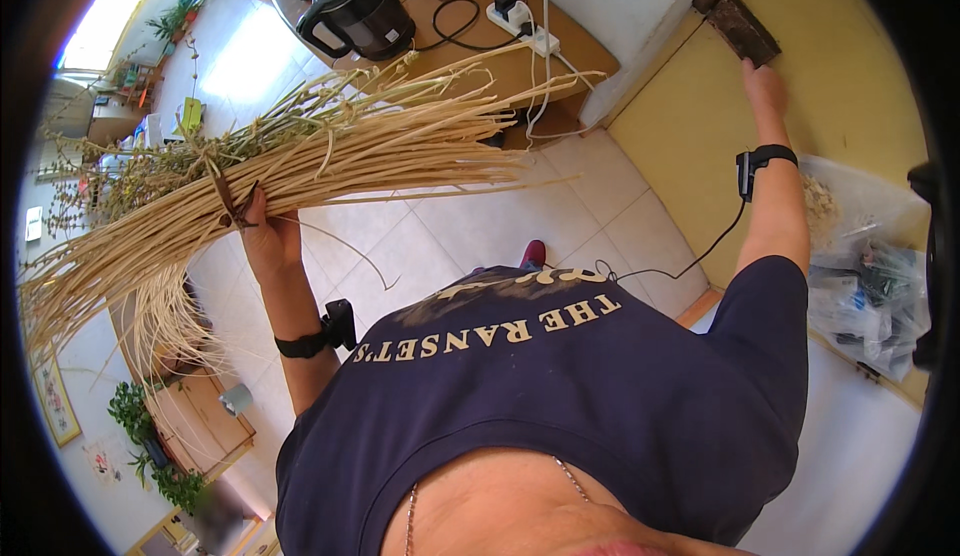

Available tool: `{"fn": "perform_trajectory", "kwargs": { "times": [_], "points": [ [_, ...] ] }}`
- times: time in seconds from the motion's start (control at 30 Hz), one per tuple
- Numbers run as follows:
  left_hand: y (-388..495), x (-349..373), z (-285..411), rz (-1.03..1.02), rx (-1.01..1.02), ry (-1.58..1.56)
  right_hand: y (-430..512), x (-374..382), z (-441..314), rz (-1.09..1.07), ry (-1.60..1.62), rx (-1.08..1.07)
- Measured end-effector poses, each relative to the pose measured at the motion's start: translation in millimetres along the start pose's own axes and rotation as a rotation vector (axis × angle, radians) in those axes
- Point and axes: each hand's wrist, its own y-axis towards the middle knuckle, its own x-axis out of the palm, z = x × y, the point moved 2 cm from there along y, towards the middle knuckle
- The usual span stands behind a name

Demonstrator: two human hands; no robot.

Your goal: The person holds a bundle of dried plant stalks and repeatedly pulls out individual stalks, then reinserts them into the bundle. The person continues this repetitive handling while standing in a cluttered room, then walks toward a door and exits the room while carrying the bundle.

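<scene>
A long bundle of dry straw-coloured stalks [390, 155] stretches across the upper left, with my left hand [274, 233] closed around it near a dark brown tie [225, 192]. Greenish dried stems with small seed heads [142, 170] run along the bundle's far side. Finer pale fibres [169, 316] droop below its left end. At the upper right, my right hand [765, 95] reaches a brown, worn rim lock [742, 29] on a yellow door [675, 128]. Its fingertips meet the lock's lower end; whether they grip anything there is hidden.
A wooden table [450, 68] ahead bears an electric kettle [360, 12] and a white power strip [536, 35] with cords hanging over the edge. Filled plastic bags [862, 278] hang by the door at right. A black cable [690, 263] runs from my right wrist band.
</scene>
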Motion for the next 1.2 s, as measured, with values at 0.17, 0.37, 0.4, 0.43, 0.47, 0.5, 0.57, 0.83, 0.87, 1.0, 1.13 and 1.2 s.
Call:
{"fn": "perform_trajectory", "kwargs": {
  "times": [0.17, 0.37, 0.4, 0.43, 0.47, 0.5, 0.57, 0.83, 0.87, 1.0, 1.13, 1.2],
  "points": [
    [1.3, 3.1, 5.5, 0.015, -0.023, -0.059, -11.4, 13.8, -2.7, -0.029, 0.075, 0.013],
    [1.7, -0.8, 6.5, 0.043, 0.003, 0.041, -14.8, 17.2, -0.2, 0.030, 0.086, 0.007],
    [2.1, -2.1, 6.5, 0.031, -0.008, 0.053, -13.9, 19.3, 1.0, 0.035, 0.088, 0.019],
    [1.2, -3.8, 6.1, 0.034, -0.005, 0.050, -12.6, 21.9, 2.9, 0.040, 0.090, 0.031],
    [2.8, -4.8, 7.2, 0.031, -0.006, 0.054, -10.7, 24.9, 3.3, 0.055, 0.100, 0.036],
    [2.4, -5.5, 7.9, 0.002, -0.001, 0.064, -8.7, 28.6, 4.2, 0.046, 0.116, 0.029],
    [1.2, -7.9, 9.2, 0.034, -0.012, 0.087, -5.6, 33.2, 8.4, 0.063, 0.159, 0.008],
    [0.7, 1.4, 9.4, -0.026, -0.041, 0.061, -22.1, 26.3, 16.0, 0.135, 0.201, 0.032],
    [-0.2, 1.8, 9.8, -0.008, -0.038, 0.068, -25.4, 23.9, 14.1, 0.127, 0.201, 0.009],
    [-1.9, 3.9, 10.1, -0.012, -0.026, 0.078, -44.7, 15.8, 9.8, 0.157, 0.187, -0.070],
    [0.5, 4.8, 10.3, -0.086, 0.006, 0.064, -79.4, 11.5, 9.9, 0.174, 0.135, -0.176],
    [2.0, 4.0, 11.6, -0.139, 0.021, 0.058, -101.5, 8.4, 11.2, 0.191, 0.139, -0.215]
  ]
}}
